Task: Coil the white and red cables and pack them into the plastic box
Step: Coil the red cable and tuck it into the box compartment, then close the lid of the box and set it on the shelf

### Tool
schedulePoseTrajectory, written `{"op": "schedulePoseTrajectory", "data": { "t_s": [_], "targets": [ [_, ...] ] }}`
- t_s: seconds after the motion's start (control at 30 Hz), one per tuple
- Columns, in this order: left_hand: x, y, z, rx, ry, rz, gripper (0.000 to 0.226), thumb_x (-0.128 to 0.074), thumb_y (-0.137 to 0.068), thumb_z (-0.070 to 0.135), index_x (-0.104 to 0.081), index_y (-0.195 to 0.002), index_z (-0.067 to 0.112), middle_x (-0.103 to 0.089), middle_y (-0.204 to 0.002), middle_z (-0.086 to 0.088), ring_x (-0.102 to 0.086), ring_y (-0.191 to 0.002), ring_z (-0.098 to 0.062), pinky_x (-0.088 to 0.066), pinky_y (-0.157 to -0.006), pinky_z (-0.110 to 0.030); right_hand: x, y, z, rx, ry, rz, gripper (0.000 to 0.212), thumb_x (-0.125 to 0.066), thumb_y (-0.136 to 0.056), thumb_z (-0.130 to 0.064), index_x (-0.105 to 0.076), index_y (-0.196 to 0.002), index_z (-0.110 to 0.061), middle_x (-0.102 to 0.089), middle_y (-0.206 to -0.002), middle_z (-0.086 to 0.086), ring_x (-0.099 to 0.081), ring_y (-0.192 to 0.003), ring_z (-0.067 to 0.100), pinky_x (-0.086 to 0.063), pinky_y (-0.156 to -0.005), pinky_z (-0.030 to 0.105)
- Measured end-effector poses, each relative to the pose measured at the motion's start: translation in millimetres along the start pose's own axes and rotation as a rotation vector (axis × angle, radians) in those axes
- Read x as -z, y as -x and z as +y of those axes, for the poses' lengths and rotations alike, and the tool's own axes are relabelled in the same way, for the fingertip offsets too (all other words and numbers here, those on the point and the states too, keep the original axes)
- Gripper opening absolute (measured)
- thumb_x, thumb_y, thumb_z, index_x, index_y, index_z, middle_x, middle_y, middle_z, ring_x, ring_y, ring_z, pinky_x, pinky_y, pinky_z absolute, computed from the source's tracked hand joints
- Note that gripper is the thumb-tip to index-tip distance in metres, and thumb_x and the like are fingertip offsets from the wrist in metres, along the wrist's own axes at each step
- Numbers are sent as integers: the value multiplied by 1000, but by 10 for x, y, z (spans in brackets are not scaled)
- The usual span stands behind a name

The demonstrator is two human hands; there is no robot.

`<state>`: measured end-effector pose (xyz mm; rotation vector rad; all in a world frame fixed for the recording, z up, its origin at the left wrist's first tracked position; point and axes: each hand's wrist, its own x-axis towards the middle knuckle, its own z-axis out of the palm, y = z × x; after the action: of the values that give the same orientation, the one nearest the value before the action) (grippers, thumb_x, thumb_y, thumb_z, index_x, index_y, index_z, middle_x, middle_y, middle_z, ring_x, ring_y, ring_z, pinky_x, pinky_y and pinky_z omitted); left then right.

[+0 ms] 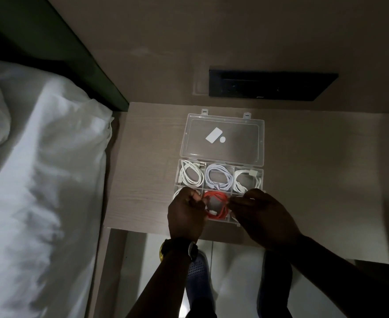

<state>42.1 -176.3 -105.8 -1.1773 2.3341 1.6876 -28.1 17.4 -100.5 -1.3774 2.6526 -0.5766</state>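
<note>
A clear plastic box (261,173) lies open on the bedside table, its lid (223,136) folded back. The three far compartments each hold a coiled white cable (191,175). A coiled red cable (219,203) sits in the near middle compartment. My left hand (185,214) pinches the coil's left side and my right hand (260,214) pinches its right side. Both hands cover the near left and near right compartments, so most of what they hold is hidden.
A bed with white sheets (39,168) lies close on the left. A black panel (271,84) sits on the wall behind the table (143,168). My feet in dark shoes (198,281) stand on the floor below the table's near edge.
</note>
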Motion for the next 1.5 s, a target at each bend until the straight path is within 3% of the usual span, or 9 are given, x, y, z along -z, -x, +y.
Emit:
{"op": "schedulePoseTrajectory", "data": {
  "t_s": [0.3, 0.5, 0.63, 0.73, 0.97, 1.07, 1.17, 1.37, 1.5],
  "targets": [
    [203, -249, 145, -85, -6, 74, 23, -69, -78, 5, -58, -72, 24, -66, -70, -4, -67, -65, -26, -57, -64, -47, -7, -76, 23, -230, -140, 132, 20, -60, -89, -25, -69, -107, -24, -72, -106, -4, -63, -93, 22, -55, -77, 32],
    [362, -787, 400, -128, -43, 215, 9, -66, -85, 13, -74, -88, 16, -74, -87, 4, -70, -86, -15, -54, -83, -30, 162, -544, 396, -818, -438, 450, 11, -64, -92, -24, -71, -99, -26, -71, -98, -3, -66, -78, 12, -54, -71, 29],
    [375, -1133, 462, 52, -14, 87, 23, -59, -89, 6, -72, -108, 6, -73, -112, -14, -67, -105, -27, -52, -98, -38, 153, -821, 660, -1185, -786, 339, 12, -62, -88, -15, -71, -96, -12, -68, -91, 9, -62, -82, 24, -52, -75, 38],
    [370, -1192, 482, 135, 43, -66, 32, -49, -86, -9, -70, -110, -5, -72, -101, -22, -67, -75, -17, -53, -70, -23, 175, -896, 673, -1275, -985, 335, 21, -57, -86, -3, -61, -66, -9, -53, -63, 7, -46, -56, 20, -38, -54, 30],
    [480, -935, 443, 122, 364, -73, 35, -43, -82, -19, -66, -79, 8, -66, -80, -11, -61, -61, -16, -49, -62, -30, 351, -575, 507, -1137, -1373, 554, 40, -55, -94, -47, -78, -84, -17, -77, -94, 4, -69, -78, 19, -55, -73, 30],
    [529, -851, 372, 158, 465, -142, 32, -43, -84, -12, -71, -85, 4, -74, -104, -18, -68, -95, -32, -53, -89, -41, 281, -339, 393, -1043, -1211, 464, 19, -64, -91, -31, -78, -96, -18, -77, -104, -1, -70, -99, 18, -56, -82, 34],
    [575, -824, 297, 162, 509, -203, 30, -47, -87, -7, -74, -94, 5, -75, -108, -14, -70, -102, -30, -56, -86, -38, 200, -162, 320, -840, -1002, 352, 24, -74, -83, -12, -75, -107, -17, -70, -121, -6, -63, -114, 10, -51, -94, 30],
    [663, -701, 126, -59, 212, -407, 57, -61, -84, -12, -56, -135, 13, -63, -135, -4, -59, -124, -18, -49, -103, -34, 84, -28, 295, -557, -262, 285, 41, -79, -79, -29, -70, -119, -25, -63, -128, -12, -51, -119, 19, -32, -102, 15],
    [637, -592, 31, -101, 109, -401, 70, -66, -83, -8, -48, -141, 26, -57, -141, -2, -56, -128, -16, -46, -108, -42, 65, 32, 423, -596, -278, 236, 49, -77, -79, -32, -64, -126, -28, -60, -131, -12, -53, -117, 22, -44, -98, 27]
  ]
}}
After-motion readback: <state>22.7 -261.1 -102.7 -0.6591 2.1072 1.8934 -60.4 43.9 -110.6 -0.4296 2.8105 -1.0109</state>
